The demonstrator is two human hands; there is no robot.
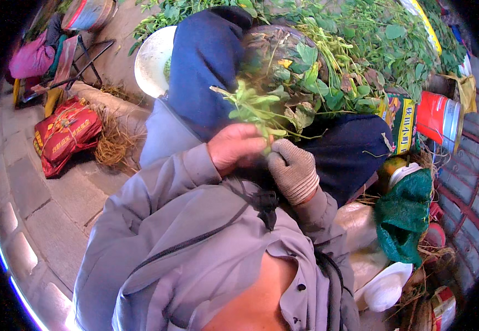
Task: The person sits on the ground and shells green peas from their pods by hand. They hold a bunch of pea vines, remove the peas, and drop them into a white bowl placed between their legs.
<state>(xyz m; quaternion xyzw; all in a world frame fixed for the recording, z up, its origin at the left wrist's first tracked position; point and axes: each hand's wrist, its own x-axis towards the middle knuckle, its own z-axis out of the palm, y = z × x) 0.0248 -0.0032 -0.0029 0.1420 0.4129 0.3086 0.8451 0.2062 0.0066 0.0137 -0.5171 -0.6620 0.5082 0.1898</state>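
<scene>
A green sprig with bean pods (256,101), probably soybean, stands up between my two hands above my lap. My left hand (237,147) is bare, its thumb and fingers closed at the lower pods. My right hand (293,169), in a knitted glove with a pale cuff, has its bent fingers at the sprig's lower end, touching or almost touching my left fingertips. Part of the stem is hidden by the fingers. Beyond my hands lies a heap of pulled bean plants (326,78), some leaves dry and brown. A white basin (150,62) with green contents sits beside my left leg.
At left, a red printed bag (68,134) lies by dry straw (115,140); a folding stool (86,62) and a person in pink (33,58) are farther off. At right are a red tin (438,120), a green mesh bag (403,215) and a metal grille (467,182).
</scene>
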